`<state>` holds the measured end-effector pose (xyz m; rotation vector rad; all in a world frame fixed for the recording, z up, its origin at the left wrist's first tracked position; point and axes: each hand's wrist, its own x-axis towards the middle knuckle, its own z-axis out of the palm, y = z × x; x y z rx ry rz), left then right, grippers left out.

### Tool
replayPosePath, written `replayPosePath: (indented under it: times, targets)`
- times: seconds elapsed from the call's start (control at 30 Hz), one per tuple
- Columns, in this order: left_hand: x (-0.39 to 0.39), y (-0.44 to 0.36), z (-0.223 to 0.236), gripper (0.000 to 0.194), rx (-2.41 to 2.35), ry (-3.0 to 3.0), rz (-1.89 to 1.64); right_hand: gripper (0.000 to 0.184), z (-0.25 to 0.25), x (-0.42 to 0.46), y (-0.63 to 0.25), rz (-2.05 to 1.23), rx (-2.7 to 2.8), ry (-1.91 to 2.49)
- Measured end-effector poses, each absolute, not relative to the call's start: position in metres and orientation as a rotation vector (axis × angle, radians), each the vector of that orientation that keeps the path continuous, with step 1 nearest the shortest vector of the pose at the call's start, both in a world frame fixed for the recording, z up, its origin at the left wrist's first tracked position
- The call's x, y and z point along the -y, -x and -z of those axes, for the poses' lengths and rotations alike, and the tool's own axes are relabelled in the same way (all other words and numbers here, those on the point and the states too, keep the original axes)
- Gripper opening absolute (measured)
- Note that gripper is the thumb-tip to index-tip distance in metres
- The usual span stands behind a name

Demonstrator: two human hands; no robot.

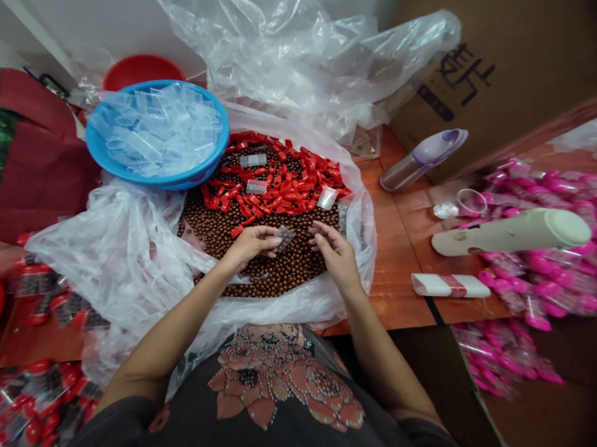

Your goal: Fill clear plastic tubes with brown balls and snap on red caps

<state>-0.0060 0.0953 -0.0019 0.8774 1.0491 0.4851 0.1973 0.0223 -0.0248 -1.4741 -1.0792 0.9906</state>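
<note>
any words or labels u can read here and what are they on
Cardboard box: large dark printed characters, apparently Chinese, too warped and cut off to quote.
White packet with a red band: marks on the band too small to read.
Pink-capped packets: any print is too blurred to read.
Small clear packet in the left hand: no readable print.
Nothing here can be quoted with confidence.

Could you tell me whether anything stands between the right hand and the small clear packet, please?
Nothing visible does: the right hand faces the small clear packet held by the left hand across an open gap above the brown beads.
</note>
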Motion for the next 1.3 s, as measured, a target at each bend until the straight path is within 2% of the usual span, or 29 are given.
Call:
replayPosePath:
  times: [0.3,0.5,0.9,1.3]
  targets:
    - [-0.068,0.024,-0.006,0.044,-0.974,-0.836,-0.534,0.026,-0.001,-0.029,-0.17,-0.973,1.505,1.32]
    - [-0.053,0.026,-0.002,0.044,-0.922,-0.779,-0.583,0.02,-0.008,-0.022,-0.17,-0.98,1.515,1.344]
    - [-0.039,0.023,0.001,0.04,-0.926,-0.811,-0.69,0.023,-0.015,-0.022,-0.185,-0.82,1.911,1.364]
    - [-0.035,0.032,-0.008,0.043,-0.908,-0.753,-0.844,0.025,0.002,-0.063,-0.194,-0.384,1.879,1.619]
